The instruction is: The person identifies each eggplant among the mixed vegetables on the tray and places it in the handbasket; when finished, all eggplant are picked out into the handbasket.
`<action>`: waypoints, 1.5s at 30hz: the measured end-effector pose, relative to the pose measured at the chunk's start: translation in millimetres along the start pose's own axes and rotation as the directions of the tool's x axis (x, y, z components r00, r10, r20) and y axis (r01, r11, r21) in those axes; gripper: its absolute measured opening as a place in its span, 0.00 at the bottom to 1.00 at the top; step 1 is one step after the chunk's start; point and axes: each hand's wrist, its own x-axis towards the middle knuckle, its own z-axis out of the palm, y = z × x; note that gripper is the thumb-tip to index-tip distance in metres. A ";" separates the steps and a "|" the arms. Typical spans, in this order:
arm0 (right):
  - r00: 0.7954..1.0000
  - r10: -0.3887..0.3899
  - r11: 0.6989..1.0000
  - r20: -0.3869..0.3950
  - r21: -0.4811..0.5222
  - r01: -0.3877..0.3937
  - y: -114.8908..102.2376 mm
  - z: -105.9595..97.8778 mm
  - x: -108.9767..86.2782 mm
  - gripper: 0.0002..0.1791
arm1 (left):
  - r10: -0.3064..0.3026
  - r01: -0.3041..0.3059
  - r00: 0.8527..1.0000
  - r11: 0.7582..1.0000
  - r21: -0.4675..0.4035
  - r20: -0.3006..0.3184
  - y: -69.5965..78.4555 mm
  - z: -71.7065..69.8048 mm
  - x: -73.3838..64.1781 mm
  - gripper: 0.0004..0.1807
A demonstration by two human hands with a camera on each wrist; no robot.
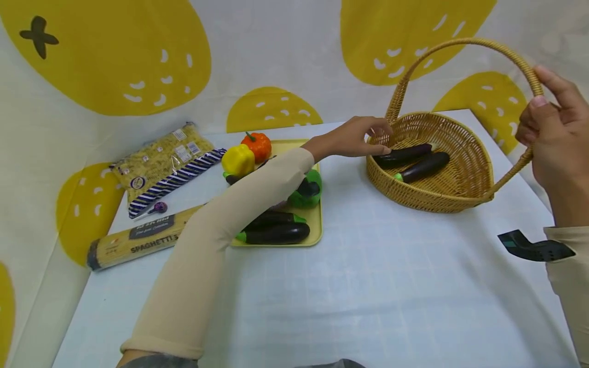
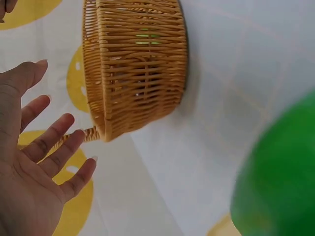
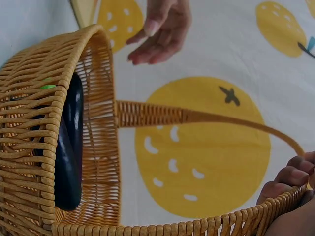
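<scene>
A wicker basket point(image 1: 428, 200) with a tall arched handle stands at the right of the table. Two dark eggplants point(image 1: 424, 167) lie inside it. My right hand point(image 1: 559, 130) grips the basket's handle on its right side. Over the basket's left rim reaches my left hand point(image 1: 356, 137), its fingers spread and relaxed with nothing held. In the left wrist view, the left hand point(image 2: 37, 162) shows an empty palm beside the basket wall point(image 2: 142, 73). The right wrist view shows the eggplants point(image 3: 69, 162) within the basket and the handle in the right hand point(image 3: 290, 191).
Left of the basket, a yellow tray point(image 1: 316, 236) bears a yellow pepper point(image 1: 238, 160), an orange pepper point(image 1: 256, 147), a green pepper point(image 1: 307, 197) and more eggplants point(image 1: 276, 233). Farther left lie a pasta bag point(image 1: 161, 163), a lollipop point(image 1: 160, 207) and a spaghetti pack point(image 1: 138, 237).
</scene>
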 end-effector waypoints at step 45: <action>1.000 -0.016 0.990 -0.008 0.137 0.017 3.5 1.5 -1.2 0.22 | -0.242 0.243 0.970 0.967 -0.076 0.019 -64.1 -23.6 -275.2 0.25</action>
